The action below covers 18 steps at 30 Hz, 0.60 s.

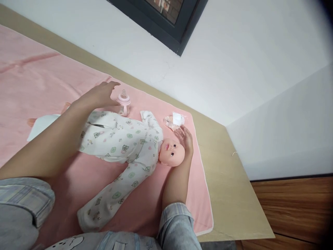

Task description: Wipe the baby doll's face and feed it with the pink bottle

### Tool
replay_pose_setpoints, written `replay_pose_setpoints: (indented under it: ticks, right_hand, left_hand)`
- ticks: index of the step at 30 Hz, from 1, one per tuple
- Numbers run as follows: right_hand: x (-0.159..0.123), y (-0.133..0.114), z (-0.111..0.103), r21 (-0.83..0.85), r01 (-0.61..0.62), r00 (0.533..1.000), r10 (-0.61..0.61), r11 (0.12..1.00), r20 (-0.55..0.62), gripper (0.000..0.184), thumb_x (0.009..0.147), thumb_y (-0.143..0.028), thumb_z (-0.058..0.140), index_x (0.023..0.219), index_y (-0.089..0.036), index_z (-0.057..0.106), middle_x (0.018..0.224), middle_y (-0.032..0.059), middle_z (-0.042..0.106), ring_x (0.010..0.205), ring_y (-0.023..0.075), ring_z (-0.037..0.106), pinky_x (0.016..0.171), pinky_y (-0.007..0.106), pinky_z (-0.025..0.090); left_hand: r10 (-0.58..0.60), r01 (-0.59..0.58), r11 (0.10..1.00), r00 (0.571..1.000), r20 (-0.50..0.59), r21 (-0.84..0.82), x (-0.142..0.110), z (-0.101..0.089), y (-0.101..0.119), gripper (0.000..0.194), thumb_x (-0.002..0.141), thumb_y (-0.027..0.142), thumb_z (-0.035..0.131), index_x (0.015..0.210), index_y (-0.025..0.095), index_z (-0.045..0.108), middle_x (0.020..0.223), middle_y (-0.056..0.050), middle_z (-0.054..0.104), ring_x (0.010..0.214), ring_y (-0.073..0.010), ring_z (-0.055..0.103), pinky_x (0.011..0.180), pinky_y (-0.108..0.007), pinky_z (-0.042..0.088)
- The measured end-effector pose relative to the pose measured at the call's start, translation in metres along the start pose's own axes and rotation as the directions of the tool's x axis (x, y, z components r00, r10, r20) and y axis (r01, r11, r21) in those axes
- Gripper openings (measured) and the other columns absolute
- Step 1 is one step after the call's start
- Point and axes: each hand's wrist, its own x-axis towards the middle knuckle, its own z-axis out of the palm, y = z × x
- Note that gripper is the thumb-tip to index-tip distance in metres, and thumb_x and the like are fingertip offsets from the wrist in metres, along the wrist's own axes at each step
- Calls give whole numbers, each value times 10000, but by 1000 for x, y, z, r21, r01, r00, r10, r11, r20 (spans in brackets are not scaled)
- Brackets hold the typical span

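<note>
A baby doll [171, 152] lies face up, its head toward the right, in a white suit [127, 139] printed with small green and brown figures. One long sleeve stretches toward me. Beside the doll's far side, a baby bottle [124, 100] with a pink collar and handle stands upright. My left hand [104, 93] is at the bottle, thumb and fingers spread apart; whether it touches the bottle I cannot tell. My right hand [187, 140] curves open beside the top of the doll's head, palm toward it and holding nothing. My left forearm hides part of the doll's lower body.
A clear plastic packet [170, 122] with a white label lies just beyond my right hand. Under everything, a pink blanket [200, 194] covers much of the tan table [223, 180]. A white wall [145, 69] with a dark-framed window [166, 34] rises along the far edge.
</note>
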Motion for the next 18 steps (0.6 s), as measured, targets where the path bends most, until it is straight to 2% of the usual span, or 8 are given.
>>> replay_pose_setpoints:
  ticks: [2,4,8,12,14,18]
  right_hand:
    - [-1,0,2,40,-33,999,32,999,22,407,818,-417,637,1154,-191,611,1142,81,673,1039,173,664,948,354,551]
    - [0,0,3,73,-52,998,50,996,32,410,827,-421,629,1166,-191,606,1145,79,674,1053,172,658,963,351,543]
    - [5,1,4,119,-98,995,94,988,38,367,828,-399,627,1130,-191,623,1144,75,677,1055,168,656,968,340,536]
    - [4,3,2,151,-123,992,123,981,12,354,802,-367,656,1115,-205,624,1154,60,667,1014,142,664,952,305,538]
    - [3,3,1,168,-130,991,131,977,8,381,793,-352,665,1144,-212,614,1164,55,659,1003,135,665,941,297,539]
    - [6,2,5,204,-149,989,146,968,31,368,810,-333,642,1146,-186,608,1123,68,666,977,139,659,919,315,539]
  left_hand:
    - [11,-14,992,1000,24,124,-4,-7,6,842,778,240,768,1492,130,335,1435,-163,442,1231,-327,488,1014,-421,407]
    - [8,-8,988,1000,1,156,-7,-12,10,845,800,275,754,1506,132,311,1405,-168,462,1198,-319,508,993,-420,421]
    - [69,-63,993,996,-52,103,-10,-14,13,898,805,444,730,1515,99,303,1403,-189,465,1225,-359,475,997,-476,397]
    - [121,-121,993,987,-102,1,-10,-14,11,1062,694,724,649,1514,130,329,1441,-121,446,1293,-384,428,1019,-490,336]
    - [129,-130,991,985,-112,-8,-12,-14,13,1065,672,745,633,1514,165,336,1449,-92,446,1297,-371,436,992,-466,348]
    - [144,-146,989,981,-126,-8,-18,-16,23,957,736,679,621,1517,204,338,1452,-80,447,1292,-357,457,965,-460,371]
